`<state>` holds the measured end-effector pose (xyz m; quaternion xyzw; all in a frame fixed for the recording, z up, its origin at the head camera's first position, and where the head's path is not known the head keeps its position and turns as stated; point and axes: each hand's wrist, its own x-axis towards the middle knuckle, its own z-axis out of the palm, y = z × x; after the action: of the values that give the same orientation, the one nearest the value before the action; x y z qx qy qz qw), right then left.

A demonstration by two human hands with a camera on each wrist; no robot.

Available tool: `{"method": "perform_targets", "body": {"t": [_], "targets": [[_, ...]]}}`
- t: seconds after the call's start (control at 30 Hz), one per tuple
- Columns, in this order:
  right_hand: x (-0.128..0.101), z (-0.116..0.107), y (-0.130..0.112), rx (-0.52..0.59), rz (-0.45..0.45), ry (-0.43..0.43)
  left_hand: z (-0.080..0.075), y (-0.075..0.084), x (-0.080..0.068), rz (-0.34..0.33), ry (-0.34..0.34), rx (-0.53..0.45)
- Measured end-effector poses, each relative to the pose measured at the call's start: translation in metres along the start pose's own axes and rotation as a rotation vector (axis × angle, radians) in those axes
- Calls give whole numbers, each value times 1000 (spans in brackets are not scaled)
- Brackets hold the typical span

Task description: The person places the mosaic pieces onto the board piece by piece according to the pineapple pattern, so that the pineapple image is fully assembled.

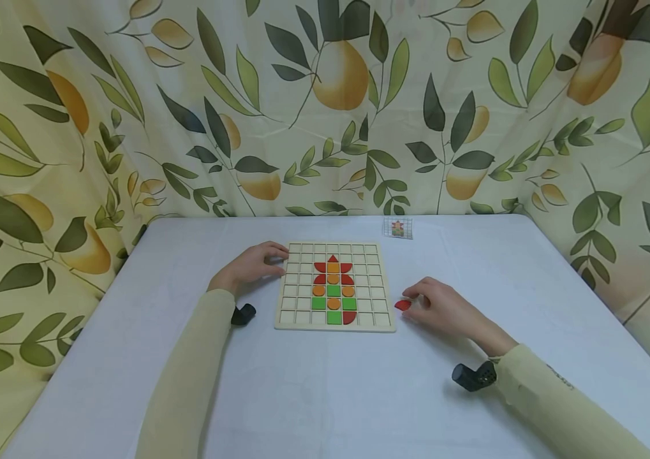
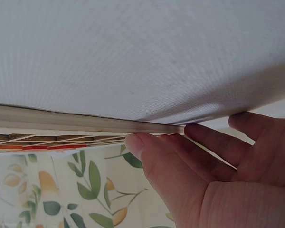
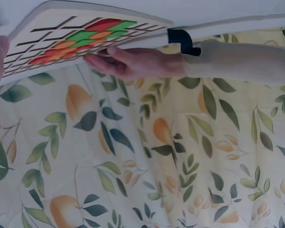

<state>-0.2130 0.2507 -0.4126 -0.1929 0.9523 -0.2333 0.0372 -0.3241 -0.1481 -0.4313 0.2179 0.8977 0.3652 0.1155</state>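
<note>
Head view: the wooden grid board (image 1: 334, 286) is steadied at its nine o'clock edge by the relaxed left hand (image 1: 251, 266), while a red piece (image 1: 402, 305), at the board's four o'clock, is pinched by the right hand (image 1: 442, 308).

White table (image 1: 325, 395) bears grid board (image 1: 290, 315), red piece (image 1: 402, 305), small card (image 1: 397, 228)

A staged recording corner rather than a lived-in room: a leaf-and-pear printed curtain (image 1: 325, 108) walls off a worktop (image 1: 325, 395) draped in plain white cloth.
</note>
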Motion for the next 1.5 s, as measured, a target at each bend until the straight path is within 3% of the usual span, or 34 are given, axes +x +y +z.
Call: {"method": "perform_targets", "body": {"t": [0.33,0.53,0.8,1.1,1.5], "targets": [[2,4,4,-20,-14,-32,0,1,0,-33,-5,-31],[7,1,10,-46,-96,3,0,1,0,-47,-6,-18],[7,9,5,-11,57,34,-1,3,-1,-38,-3,-11],[6,10,3,-78,-35,37,0,4,-3,-28,-6,-18],[7,12,6,-27,7,54,-1,3,-1,-32,-4,-7]]}}
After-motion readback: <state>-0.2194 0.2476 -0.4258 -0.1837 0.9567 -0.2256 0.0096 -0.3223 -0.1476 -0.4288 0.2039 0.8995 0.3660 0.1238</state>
